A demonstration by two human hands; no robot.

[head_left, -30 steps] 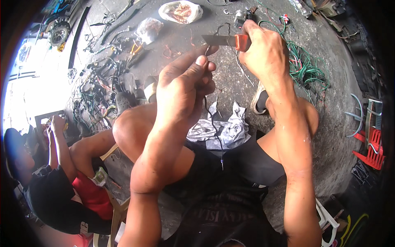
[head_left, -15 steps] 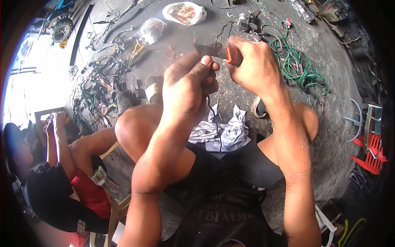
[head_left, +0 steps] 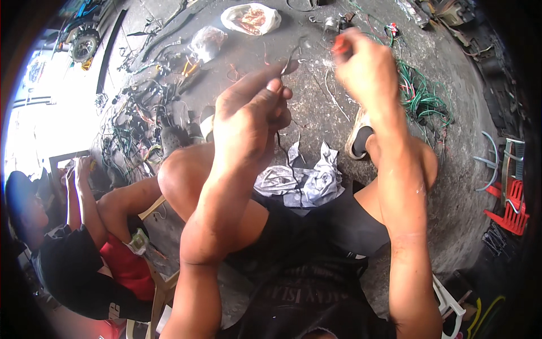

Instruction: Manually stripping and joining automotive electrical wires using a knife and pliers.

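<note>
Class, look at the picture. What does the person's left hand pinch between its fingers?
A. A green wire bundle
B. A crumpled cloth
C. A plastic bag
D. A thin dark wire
D. The left hand pinches a thin dark wire that rises above its fingers; the bag, the green wires and the cloth all lie apart from it.
</note>
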